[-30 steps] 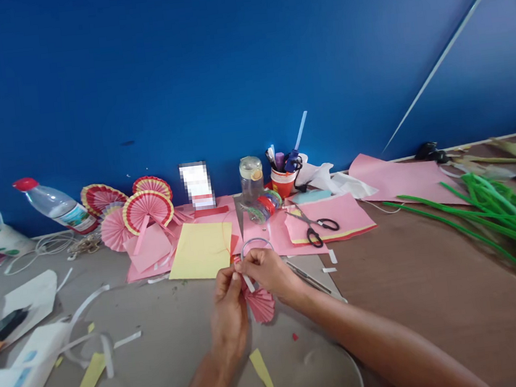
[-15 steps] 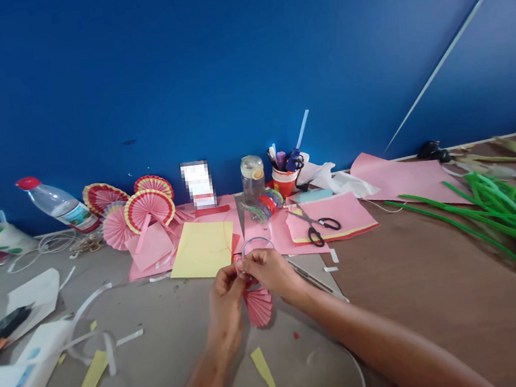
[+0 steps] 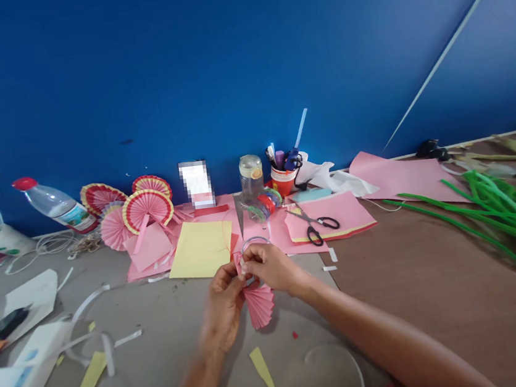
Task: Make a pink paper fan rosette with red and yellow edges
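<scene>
A small pleated pink paper fan [image 3: 259,306] hangs below my hands, its upper part hidden by my fingers. My left hand [image 3: 223,300] is closed on the paper piece from the left. Pressed in from the other side, my right hand [image 3: 269,268] pinches at the same spot, where a bit of white shows at the fingertips. A thin silvery ring [image 3: 254,239] rises just above the right fingers; part of it is covered by them. Behind the hands lie a yellow paper sheet [image 3: 201,249] and pink sheets.
Black-handled scissors [image 3: 314,224] rest on pink paper [image 3: 353,207]. Finished-looking fans [image 3: 147,210] and a bottle [image 3: 61,206] lean at the back left. A jar [image 3: 252,182] and a pen cup [image 3: 284,179] stand by the wall. Green pipe cleaners [image 3: 508,221] lie right, a power strip [image 3: 31,368] left.
Both hands stay together at the paper piece, with the fingers shifting slightly. The pink fan below them has turned a little and shows more of its pleats.
</scene>
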{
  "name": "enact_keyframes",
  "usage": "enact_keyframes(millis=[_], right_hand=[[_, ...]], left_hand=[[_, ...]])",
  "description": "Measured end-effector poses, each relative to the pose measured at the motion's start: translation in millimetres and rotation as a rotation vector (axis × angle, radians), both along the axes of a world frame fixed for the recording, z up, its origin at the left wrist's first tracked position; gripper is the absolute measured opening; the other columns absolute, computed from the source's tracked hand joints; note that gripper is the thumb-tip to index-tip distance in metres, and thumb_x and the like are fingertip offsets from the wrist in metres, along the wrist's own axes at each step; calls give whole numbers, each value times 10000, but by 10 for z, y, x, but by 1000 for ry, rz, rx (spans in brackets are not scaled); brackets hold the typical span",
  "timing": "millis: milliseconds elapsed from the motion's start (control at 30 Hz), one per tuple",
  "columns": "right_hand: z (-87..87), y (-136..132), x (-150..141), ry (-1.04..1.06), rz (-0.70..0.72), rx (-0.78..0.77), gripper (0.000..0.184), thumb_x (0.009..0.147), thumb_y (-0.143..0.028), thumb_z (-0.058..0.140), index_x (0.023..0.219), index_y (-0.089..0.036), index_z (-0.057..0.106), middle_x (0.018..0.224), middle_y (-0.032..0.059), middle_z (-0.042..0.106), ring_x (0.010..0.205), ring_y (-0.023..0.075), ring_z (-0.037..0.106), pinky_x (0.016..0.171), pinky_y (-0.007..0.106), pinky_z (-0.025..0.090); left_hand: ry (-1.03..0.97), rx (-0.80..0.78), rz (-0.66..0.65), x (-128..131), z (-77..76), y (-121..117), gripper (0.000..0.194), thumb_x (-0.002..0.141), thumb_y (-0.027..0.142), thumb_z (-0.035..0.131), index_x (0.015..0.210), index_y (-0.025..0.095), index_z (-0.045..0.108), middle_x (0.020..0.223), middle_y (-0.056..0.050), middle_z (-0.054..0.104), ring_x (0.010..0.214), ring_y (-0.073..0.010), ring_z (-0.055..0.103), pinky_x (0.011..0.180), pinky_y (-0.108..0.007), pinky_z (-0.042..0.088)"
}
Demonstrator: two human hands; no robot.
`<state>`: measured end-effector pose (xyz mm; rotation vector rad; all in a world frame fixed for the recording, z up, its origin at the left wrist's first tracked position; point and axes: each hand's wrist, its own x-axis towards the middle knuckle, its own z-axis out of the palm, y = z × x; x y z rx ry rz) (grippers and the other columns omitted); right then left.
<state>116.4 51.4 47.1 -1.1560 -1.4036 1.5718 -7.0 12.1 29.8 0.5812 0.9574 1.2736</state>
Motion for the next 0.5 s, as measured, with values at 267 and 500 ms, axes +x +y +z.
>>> enact_keyframes(millis=[267, 500], right_hand=[[-46, 21, 35, -115, 22, 81, 111, 672, -117, 475, 608, -186, 534, 610, -18, 592, 585, 112, 563, 524, 192, 447], [-56, 17, 49, -71, 29, 120, 100, 687, -131, 491, 635, -187, 554, 635, -20, 600, 601, 116, 552, 533, 201, 442]], left_hand=[[53, -16, -19, 16, 40, -18, 313, 585, 244, 842, 832, 145, 677, 814, -24, 669, 734, -121, 626, 690, -227, 513], [32, -28, 20, 35, 77, -26, 372, 552, 240, 858, 855, 137, 669, 835, -31, 669, 733, -135, 635, 691, -248, 518]])
